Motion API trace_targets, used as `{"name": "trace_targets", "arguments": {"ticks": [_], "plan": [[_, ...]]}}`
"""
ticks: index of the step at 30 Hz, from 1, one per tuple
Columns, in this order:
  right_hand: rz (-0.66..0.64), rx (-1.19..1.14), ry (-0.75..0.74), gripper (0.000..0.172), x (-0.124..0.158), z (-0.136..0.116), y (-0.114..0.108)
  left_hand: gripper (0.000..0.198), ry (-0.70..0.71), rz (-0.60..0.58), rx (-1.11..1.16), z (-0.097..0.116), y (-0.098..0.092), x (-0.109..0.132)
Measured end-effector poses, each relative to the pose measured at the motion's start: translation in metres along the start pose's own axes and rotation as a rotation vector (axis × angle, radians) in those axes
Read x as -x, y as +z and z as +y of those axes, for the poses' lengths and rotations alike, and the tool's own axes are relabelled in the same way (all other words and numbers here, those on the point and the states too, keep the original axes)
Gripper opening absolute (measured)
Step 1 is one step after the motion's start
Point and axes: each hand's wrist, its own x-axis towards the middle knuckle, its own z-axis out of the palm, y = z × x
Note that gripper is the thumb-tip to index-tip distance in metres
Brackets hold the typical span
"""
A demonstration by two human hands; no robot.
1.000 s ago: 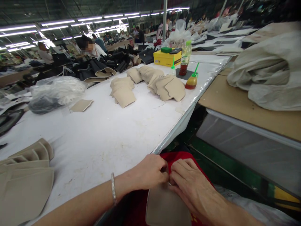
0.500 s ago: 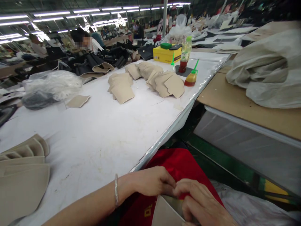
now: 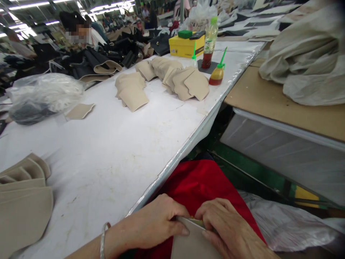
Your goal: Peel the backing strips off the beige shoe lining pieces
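at 1 o'clock, green-capped bottle (image 3: 209,44) and squeeze bottle (image 3: 216,76) contain reddish liquid. left hand (image 3: 160,220) and right hand (image 3: 228,223) pinch beige panel (image 3: 190,241); upper edge aligned 10-to-4 o'clock, long axis indeterminable.

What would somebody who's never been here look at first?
Probably the bright red cloth at the bottom, with the left hand and right hand pinching a beige piece in front of it. Next might come the yellow box toward the far end of the white table, with a bottle of red liquid beside it.
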Motion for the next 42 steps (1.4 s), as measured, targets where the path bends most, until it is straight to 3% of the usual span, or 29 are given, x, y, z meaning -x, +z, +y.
{"name": "trace_targets", "arguments": {"ticks": [7,12,18,24,28,31,42], "plan": [[-0.051,-0.054,0.064,0.017,0.0,-0.004,-0.01,0.024,0.029,0.004,0.013,-0.005,-0.001,-0.003],[-0.125,-0.176,0.126,0.017,0.0,-0.006,-0.021,0.009,0.024,0.01,0.019,-0.007,0.001,-0.003],[-0.201,-0.302,0.173,0.02,-0.002,-0.003,-0.019,0.01,0.004,0.021,-0.024,-0.001,0.002,-0.004],[-0.204,-0.336,0.149,0.02,-0.002,0.0,-0.018,0.01,0.02,0.062,-0.042,0.01,0.007,-0.013],[-0.15,-0.366,0.213,0.008,0.003,-0.001,-0.025,0.014,0.018,0.072,-0.071,0.015,0.01,-0.017],[-0.097,-0.356,0.239,0.019,0.003,-0.003,-0.033,0.015,0.002,0.059,-0.1,0.019,0.009,-0.017],[-0.174,-0.305,0.173,0.01,0.004,0.011,-0.041,0.013,0.113,0.092,-0.202,0.013,0.008,-0.012]]}}
